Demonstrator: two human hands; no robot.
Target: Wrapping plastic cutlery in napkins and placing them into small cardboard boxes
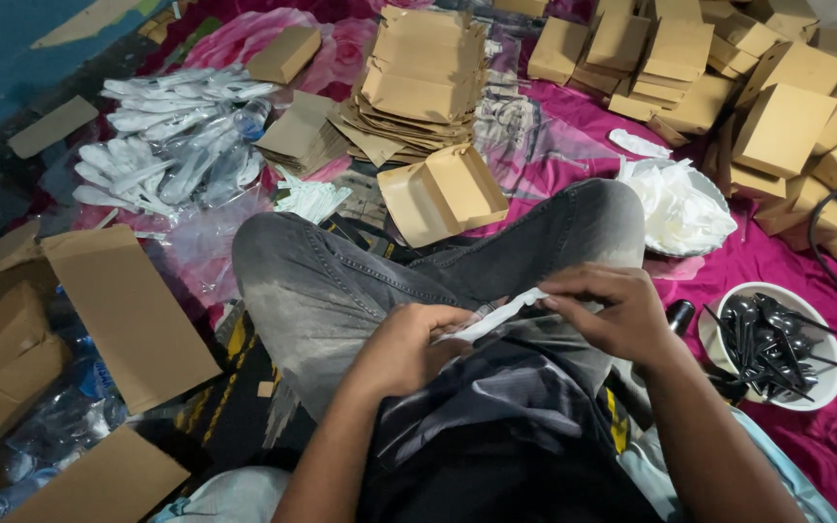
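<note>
Sitting cross-legged on the floor, the person holds a slim white sachet [496, 317] over the lap with both hands. Left hand [404, 349]: fingers curled, pinching the near end of the sachet. Right hand [612, 312]: fingertips pressed together on the far end, thumb beneath. The sachet spans the gap between the 2 hands, just above the grey trousers [341, 281].

To the right of the right wrist, a white bowl [830, 383] holds a heap of black plastic spoons [767, 349]. Beyond the right knee sits a second white bowl [719, 199] piled with white tissue napkins [675, 208].

To the left, flat sheets of brown cardboard [133, 315] lie beside crumpled clear plastic [60, 416].

Just past the knees, 1 open brown carton [443, 194] rests on the magenta cloth [554, 145]. Farther left lies a spread of wrapped white cutlery packets [167, 136]. Behind the open carton stands a stack of flattened cartons [423, 82]. At the far right, assembled closed cartons [777, 87] are heaped together, touching one another.
</note>
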